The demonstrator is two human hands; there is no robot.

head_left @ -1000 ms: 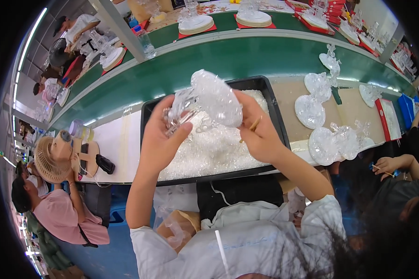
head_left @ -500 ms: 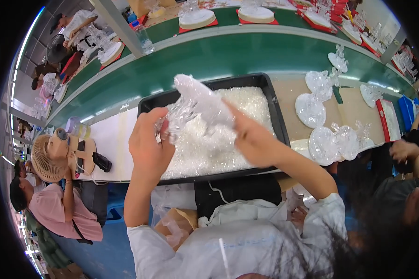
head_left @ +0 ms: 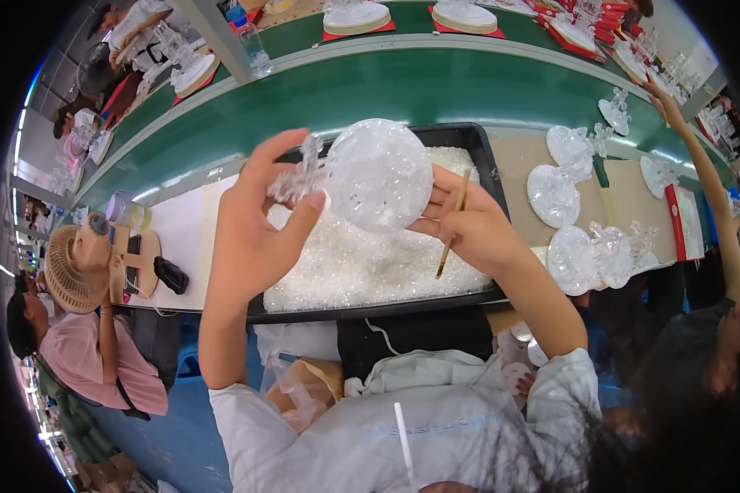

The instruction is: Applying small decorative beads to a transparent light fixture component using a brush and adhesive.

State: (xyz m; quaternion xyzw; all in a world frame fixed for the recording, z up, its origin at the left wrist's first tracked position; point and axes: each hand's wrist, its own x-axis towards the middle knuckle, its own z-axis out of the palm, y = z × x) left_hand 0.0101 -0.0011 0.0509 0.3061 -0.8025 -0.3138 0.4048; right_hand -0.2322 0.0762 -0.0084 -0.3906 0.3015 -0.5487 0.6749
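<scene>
A round white base coated with glittering grains is tipped up above the tray, its flat face toward me. Joined to it, or right beside it, a clear plastic figure points left. My left hand holds that figure between thumb and fingers. On the other side my right hand supports the base's right edge with its fingers. The same hand pinches a thin wooden stick, perhaps a brush. Below both hands lies a black tray filled with clear sparkling granules.
Several finished-looking white bases with clear figures stand on the table at right, beside a red-edged box. At left are a beige fan and a black pouch. A green ledge runs behind. Co-workers sit at both sides.
The base has turned from nearly edge-on to face me, its figure now pointing left. The wooden stick in my right hand has come into sight. A co-worker's arm at right now reaches up.
</scene>
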